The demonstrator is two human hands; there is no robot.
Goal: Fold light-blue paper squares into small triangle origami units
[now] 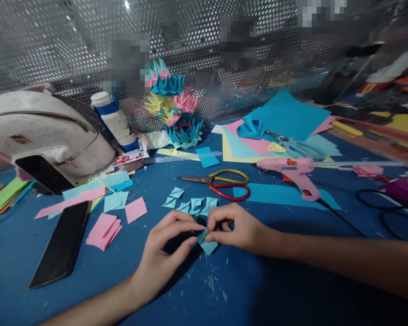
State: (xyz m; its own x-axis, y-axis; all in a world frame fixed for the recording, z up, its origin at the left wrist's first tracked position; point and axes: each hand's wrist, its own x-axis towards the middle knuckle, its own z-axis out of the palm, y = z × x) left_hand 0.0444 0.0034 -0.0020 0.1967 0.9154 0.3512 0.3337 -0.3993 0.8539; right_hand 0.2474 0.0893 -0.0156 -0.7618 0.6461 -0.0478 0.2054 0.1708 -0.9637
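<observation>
Teal Paper Square, Part-Folded, Between Two Hands

Item one: teal paper square (209,247), low at centre on the blue tabletop (177,310), set cornerwise, one corner pointing toward you. Its diagonal runs roughly between that corner and your fingertips.

Your right hand (236,228): thumb and forefinger pinched on the paper's far right side. Your left hand (172,237): fingertips at its left edge, curved; whether they press or merely touch, you cannot tell from here. Both hands are equally close; the paper lies on the near side of your right pinch.

Just beyond your fingers: a cluster of folded teal pieces (196,203), bounding the far side. Behind these, scissors with red and yellow handles (211,180). Right and farther: pink glue gun (285,165). Left, apart from your hand: stack of pink squares (104,231), then black phone (59,244).

Room: toward you, the tabletop carries only fine scraps.
</observation>
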